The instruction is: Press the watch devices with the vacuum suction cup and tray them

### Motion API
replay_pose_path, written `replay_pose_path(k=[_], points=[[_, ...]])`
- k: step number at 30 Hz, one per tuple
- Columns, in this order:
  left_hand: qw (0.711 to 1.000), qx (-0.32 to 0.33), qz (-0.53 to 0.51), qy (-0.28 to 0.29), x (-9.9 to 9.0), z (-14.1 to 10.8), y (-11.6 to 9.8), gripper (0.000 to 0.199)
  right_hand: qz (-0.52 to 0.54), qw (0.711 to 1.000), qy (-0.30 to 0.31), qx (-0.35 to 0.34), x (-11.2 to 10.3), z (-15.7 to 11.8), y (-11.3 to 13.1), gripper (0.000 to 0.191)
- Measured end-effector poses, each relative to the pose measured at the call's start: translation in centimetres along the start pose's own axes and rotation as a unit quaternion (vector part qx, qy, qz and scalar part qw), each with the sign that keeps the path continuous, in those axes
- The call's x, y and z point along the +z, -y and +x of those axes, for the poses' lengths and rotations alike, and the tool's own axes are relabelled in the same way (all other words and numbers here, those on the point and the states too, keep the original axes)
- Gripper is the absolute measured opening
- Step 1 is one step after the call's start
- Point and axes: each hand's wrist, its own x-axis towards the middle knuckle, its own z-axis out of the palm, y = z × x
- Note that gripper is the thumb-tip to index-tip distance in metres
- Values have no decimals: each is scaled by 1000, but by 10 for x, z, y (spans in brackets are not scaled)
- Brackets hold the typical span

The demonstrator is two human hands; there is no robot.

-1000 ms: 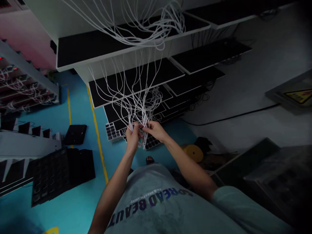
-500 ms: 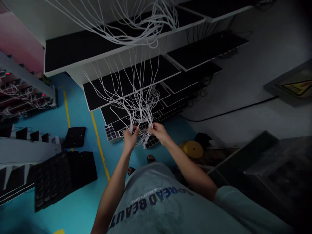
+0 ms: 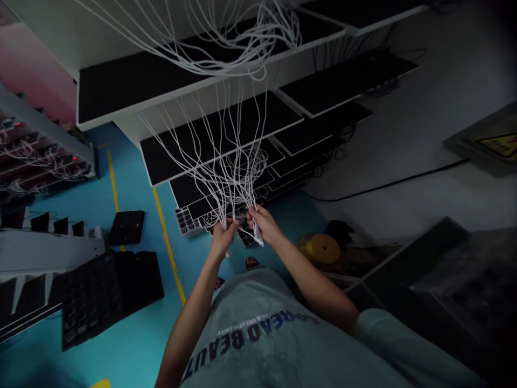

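Observation:
Many thin white cables point(image 3: 214, 175) hang down over the front of a dark shelf point(image 3: 173, 156) and gather at my hands. My left hand point(image 3: 223, 237) is closed round one bunch, with its loose ends just below the fingers. To the right, my right hand point(image 3: 262, 223) grips a second bunch, whose white ends point(image 3: 258, 237) stick out beneath it. A strand runs across the gap between the two hands. Small connectors at the ends are too blurred to tell apart.
Above, another black-topped shelf point(image 3: 121, 81) carries a tangle of white cables point(image 3: 258, 46). Black trays point(image 3: 109, 296) lie on the blue floor at left, near a yellow line point(image 3: 167, 242). A yellow spool point(image 3: 321, 248) stands right, and a black cord point(image 3: 388, 183) runs along the wall.
My right hand has curled more fully round its bunch, and the cable ends have swung right with it. My left hand has shifted slightly down and right, still holding its cables.

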Motion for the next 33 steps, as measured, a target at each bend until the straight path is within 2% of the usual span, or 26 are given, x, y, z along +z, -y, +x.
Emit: replay_pose_path(k=[3, 7, 11, 14, 17, 18, 19, 20, 22, 24, 25, 27, 30, 33], points=[[1000, -10, -22, 3, -5, -4, -3, 40, 2, 1000, -5, -6, -7, 2, 5, 59], [998, -15, -58, 3, -14, -9, -13, 44, -1, 996, -61, -65, -22, 6, 15, 54], [995, -31, -91, 28, -14, -16, -19, 49, -102, 984, -91, -118, -26, 5, 14, 50], [993, -41, -109, 19, -17, -19, -21, 50, -218, 946, -166, -176, -35, 4, 16, 43], [993, -39, -115, 1, -21, -20, -21, 50, -335, 877, -239, -247, -43, 4, 24, 40], [993, -38, -112, -2, -21, -21, -20, 50, -353, 871, -236, -249, -42, 4, 26, 39], [994, -38, -105, -2, -20, -21, -18, 49, -345, 886, -208, -229, -38, 4, 27, 40], [995, -38, -96, 0, -18, -22, -17, 49, -321, 915, -156, -190, -32, 4, 27, 42], [997, -39, -73, 1, -12, -23, -14, 47, -248, 965, -9, -90, -15, 4, 23, 46], [998, -30, -47, -6, -6, -24, -12, 45, -189, 976, 98, -40, 3, 4, 18, 47], [999, -22, -33, -14, -5, -24, -11, 44, -175, 977, 116, -42, 9, 4, 16, 45], [1000, -4, -4, -30, -5, -24, -11, 42, -165, 979, 99, -63, 14, 4, 14, 39], [998, 16, 34, -45, -8, -25, -13, 39, -148, 986, 58, -54, 6, 2, 16, 35], [997, 25, 54, -54, -12, -25, -13, 39, -122, 990, 58, -36, -4, -1, 20, 38]])
